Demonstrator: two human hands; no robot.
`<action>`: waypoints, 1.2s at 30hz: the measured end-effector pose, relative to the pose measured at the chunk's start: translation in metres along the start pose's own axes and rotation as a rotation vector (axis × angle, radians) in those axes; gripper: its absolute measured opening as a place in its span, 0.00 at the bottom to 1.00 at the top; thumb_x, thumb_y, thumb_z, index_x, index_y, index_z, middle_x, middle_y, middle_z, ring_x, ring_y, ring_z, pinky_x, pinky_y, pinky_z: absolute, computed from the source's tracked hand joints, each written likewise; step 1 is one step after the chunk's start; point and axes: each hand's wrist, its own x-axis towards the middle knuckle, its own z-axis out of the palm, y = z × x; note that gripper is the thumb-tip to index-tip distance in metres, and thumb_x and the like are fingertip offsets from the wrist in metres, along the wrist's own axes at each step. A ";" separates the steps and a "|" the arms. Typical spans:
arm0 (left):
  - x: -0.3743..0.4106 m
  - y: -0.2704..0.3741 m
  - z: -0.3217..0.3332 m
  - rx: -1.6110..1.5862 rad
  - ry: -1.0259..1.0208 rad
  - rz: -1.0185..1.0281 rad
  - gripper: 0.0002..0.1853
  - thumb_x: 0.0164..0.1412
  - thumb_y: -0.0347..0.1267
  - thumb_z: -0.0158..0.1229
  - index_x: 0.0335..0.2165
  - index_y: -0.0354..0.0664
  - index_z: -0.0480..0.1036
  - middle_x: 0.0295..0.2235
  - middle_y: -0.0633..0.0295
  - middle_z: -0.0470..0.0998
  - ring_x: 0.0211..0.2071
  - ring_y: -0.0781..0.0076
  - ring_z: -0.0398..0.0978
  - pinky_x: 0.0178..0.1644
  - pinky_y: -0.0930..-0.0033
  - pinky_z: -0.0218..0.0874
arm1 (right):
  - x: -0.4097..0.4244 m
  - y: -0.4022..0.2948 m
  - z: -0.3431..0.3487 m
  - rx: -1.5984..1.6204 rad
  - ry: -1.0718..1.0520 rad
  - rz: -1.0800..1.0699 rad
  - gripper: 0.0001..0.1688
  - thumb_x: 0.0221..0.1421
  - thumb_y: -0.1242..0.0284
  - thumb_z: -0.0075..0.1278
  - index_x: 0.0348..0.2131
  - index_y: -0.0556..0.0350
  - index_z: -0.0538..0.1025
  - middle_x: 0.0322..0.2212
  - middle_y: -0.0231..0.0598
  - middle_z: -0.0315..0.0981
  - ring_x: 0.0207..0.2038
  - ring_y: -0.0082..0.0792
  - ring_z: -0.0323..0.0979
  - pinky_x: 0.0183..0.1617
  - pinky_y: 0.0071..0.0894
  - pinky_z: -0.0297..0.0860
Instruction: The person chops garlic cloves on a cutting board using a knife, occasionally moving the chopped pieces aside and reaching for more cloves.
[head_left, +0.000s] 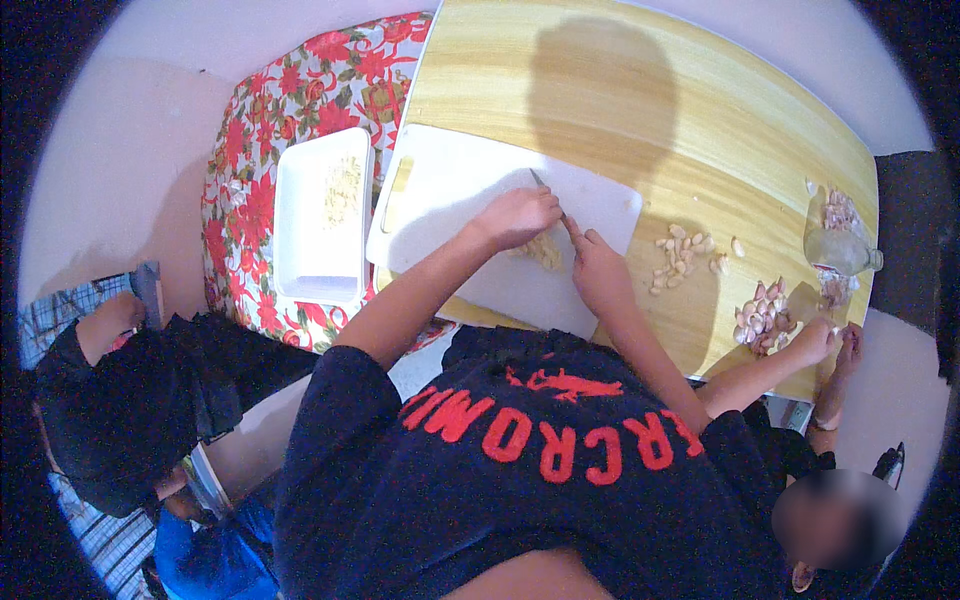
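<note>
My right hand (602, 274) grips the handle end of a small knife (535, 178), its blade pointing up and left over a white cutting board (450, 172). My left hand (521, 216) is closed over the middle of the blade, so that only the tip and a short stretch near the right hand show. Whether garlic is also between the left fingers is hidden. Cut garlic pieces (546, 253) lie on the board just below my hands, partly covered by the left one. To the right of the board, peeled garlic cloves (681, 256) form a loose pile on the wood-patterned table (480, 67).
A white plastic tub (319, 247) with sliced garlic (343, 187) sits left on a floral tablecloth (255, 225). Unpeeled cloves (763, 319), garlic skins (840, 210) and a lying glass bottle (840, 250) are at right. Another person's hands (817, 339) work there; other people sit at left.
</note>
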 end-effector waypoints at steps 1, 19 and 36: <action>0.001 0.001 -0.001 -0.005 -0.031 -0.024 0.07 0.42 0.28 0.45 0.22 0.36 0.67 0.25 0.56 0.69 0.31 0.57 0.67 0.35 0.61 0.61 | 0.000 0.002 0.007 0.005 0.041 0.000 0.30 0.44 0.79 0.36 0.49 0.42 0.59 0.26 0.44 0.63 0.27 0.46 0.65 0.29 0.41 0.63; -0.009 -0.002 0.011 0.056 0.084 0.055 0.06 0.40 0.27 0.46 0.22 0.36 0.66 0.26 0.54 0.69 0.31 0.59 0.68 0.34 0.65 0.63 | -0.018 -0.001 0.003 0.077 0.051 0.016 0.28 0.45 0.79 0.34 0.49 0.45 0.59 0.26 0.45 0.63 0.27 0.47 0.65 0.31 0.41 0.63; -0.014 0.013 -0.019 -0.083 0.064 -0.276 0.08 0.44 0.32 0.49 0.25 0.41 0.71 0.28 0.59 0.72 0.32 0.62 0.67 0.37 0.63 0.59 | -0.042 0.006 -0.009 0.064 -0.070 0.054 0.31 0.45 0.78 0.33 0.51 0.43 0.54 0.30 0.47 0.62 0.27 0.49 0.66 0.31 0.45 0.64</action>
